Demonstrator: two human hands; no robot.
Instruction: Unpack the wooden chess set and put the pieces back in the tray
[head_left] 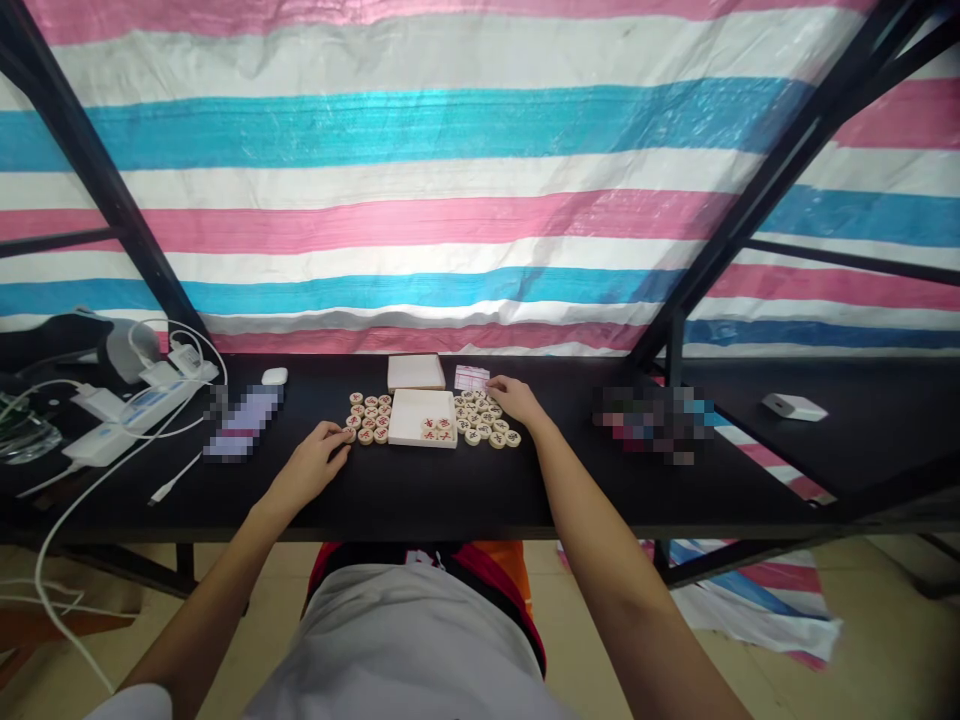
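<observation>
Chinese chess pieces lie in two groups on a black table. My left hand rests beside the red-marked pieces, its fingertips touching the outer piece at the near left corner and the thumb apart. Between the groups stands a shallow white box with several red-marked pieces in its near right part. My right hand reaches over the far right edge of the dark-marked pieces. Its fingers are closed around a piece there, which they partly cover.
Behind the box lies its white lid, beside a pink-and-white printed paper. At left are a phone, a white cable, an earbud case and a power strip. A white charger sits far right. Black metal posts slant upward.
</observation>
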